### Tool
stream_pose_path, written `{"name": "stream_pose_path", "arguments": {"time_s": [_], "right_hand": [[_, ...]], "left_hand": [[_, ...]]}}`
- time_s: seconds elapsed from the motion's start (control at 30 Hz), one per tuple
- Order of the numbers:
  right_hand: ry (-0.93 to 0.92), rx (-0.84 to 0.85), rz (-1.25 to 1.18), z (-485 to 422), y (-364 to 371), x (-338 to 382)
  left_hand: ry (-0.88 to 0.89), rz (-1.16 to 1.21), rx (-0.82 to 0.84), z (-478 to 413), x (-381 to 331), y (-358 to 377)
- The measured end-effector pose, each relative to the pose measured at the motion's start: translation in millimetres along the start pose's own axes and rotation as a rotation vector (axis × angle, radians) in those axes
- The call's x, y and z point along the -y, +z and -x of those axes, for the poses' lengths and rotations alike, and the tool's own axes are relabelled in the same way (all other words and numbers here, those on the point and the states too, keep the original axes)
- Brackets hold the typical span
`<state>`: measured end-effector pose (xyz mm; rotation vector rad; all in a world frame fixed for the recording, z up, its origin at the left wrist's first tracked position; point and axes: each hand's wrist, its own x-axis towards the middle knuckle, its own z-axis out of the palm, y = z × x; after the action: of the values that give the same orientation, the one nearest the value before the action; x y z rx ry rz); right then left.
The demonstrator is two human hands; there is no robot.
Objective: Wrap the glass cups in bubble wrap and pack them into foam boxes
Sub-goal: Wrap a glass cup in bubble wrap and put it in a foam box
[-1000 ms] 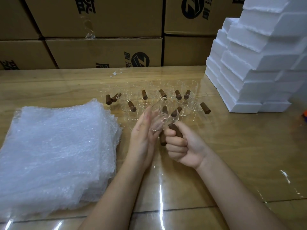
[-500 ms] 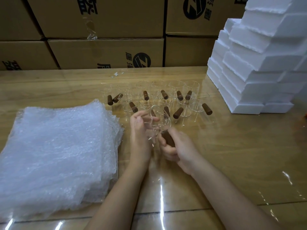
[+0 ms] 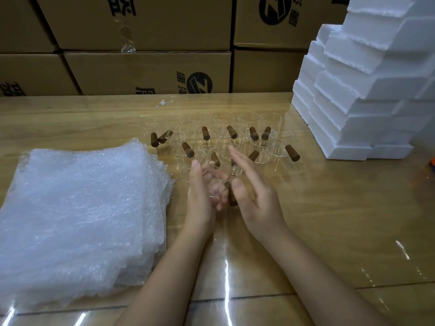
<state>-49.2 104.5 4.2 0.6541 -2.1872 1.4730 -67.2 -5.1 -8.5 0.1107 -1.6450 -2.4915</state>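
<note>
1. The left hand (image 3: 200, 194) stands on edge above the surface (image 3: 329, 208), its fingers bent round the clear body of a glass cup (image 3: 215, 184); some fingers show blurred through the glass.
2. The cup sits between the two palms, with its brown wooden handle (image 3: 231, 196) pointing down and toward the person, just beside the right thumb.
3. The right hand (image 3: 256, 198) is spread, with its fingers straight and pointing up and left past the cup. The thumb lies against or very near the handle; whether it touches I cannot tell.
4. The other glass cups (image 3: 226, 135) stand grouped on the surface just beyond the hands, their handles pointing various ways.
5. A thick stack of bubble wrap (image 3: 77, 212) lies to the left, its edge near the left wrist.
6. White foam boxes (image 3: 367, 95) are piled at the far right, well apart from the hands.
7. Cardboard boxes (image 3: 146, 71) form a wall behind the surface.
</note>
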Motion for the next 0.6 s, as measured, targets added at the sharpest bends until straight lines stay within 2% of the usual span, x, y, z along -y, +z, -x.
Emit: {"name": "stream_pose_path", "arguments": {"time_s": [0.1, 0.23, 0.43, 0.6], "right_hand": [[-0.051, 0.066, 0.052, 2.1, 3.0, 0.9], [-0.187, -0.004, 0.118, 3.1, 6.7, 0.3], [-0.422, -0.093, 0.245, 1.4, 11.3, -5.6], [-0.48, -0.077, 0.193, 1.0, 10.1, -8.8]], "left_hand": [[-0.056, 0.089, -0.057, -1.5, -1.0, -0.9], [-0.067, 0.114, -0.08, -1.3, 3.0, -1.4], [-0.025, 0.062, -0.103, -2.6, 2.5, -4.6], [0.049, -0.092, -0.063, 2.4, -1.4, -1.5]]}}
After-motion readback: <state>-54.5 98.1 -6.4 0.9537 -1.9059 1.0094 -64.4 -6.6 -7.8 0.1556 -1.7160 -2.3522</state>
